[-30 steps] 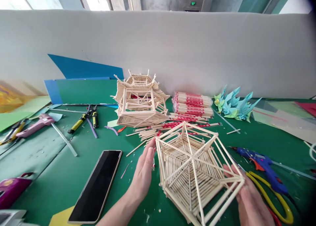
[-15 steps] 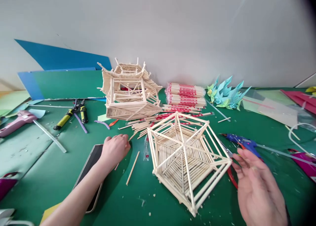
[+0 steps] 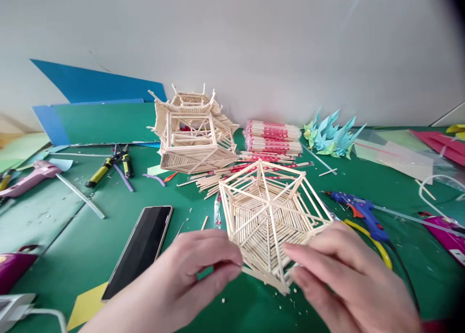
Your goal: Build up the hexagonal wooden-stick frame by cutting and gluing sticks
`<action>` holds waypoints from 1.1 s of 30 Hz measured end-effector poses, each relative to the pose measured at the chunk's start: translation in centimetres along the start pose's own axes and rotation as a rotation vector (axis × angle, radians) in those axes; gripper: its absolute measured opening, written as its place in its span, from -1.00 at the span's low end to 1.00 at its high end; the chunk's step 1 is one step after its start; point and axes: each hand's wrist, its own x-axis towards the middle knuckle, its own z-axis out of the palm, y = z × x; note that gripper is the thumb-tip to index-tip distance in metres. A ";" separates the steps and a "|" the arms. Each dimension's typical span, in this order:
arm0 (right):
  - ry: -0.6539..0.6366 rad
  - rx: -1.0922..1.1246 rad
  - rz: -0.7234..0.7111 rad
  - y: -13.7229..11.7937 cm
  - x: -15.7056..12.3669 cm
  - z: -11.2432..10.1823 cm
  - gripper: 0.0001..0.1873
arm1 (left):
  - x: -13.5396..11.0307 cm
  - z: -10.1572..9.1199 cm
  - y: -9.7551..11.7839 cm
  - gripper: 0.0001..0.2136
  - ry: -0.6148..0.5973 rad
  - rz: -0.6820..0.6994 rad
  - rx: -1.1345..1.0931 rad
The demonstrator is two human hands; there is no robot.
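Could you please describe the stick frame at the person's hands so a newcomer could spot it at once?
On the green table, look at the near middle, by the left hand and right hand. The hexagonal stick frame lies there, low and basket-like, unlike the taller tower-shaped stick model behind it.

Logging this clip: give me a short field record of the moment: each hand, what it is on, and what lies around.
Left hand: fingertips pinched at the near rim of the hexagonal frame of pale wooden sticks
Right hand: fingers at the same near rim, grip unclear
Frame support: green mat
Left of frame: black phone, flat on the mat
Behind frame: stick-built pagoda model, red-printed chopstick bundles, blue-green paper cranes
Right of frame: blue glue gun
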 end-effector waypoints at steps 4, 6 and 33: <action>-0.319 0.110 0.000 -1.0 1.7 0.2 -0.80 | 1.2 0.5 1.4 -0.86 -0.048 0.047 -0.098; -0.406 0.198 0.059 -1.3 2.0 0.6 -0.76 | 1.2 0.8 1.1 -0.86 -0.050 0.050 -0.158; -0.723 -0.037 0.292 0.4 4.6 2.2 -0.71 | -0.6 4.5 -4.7 -0.70 0.337 -0.025 -0.225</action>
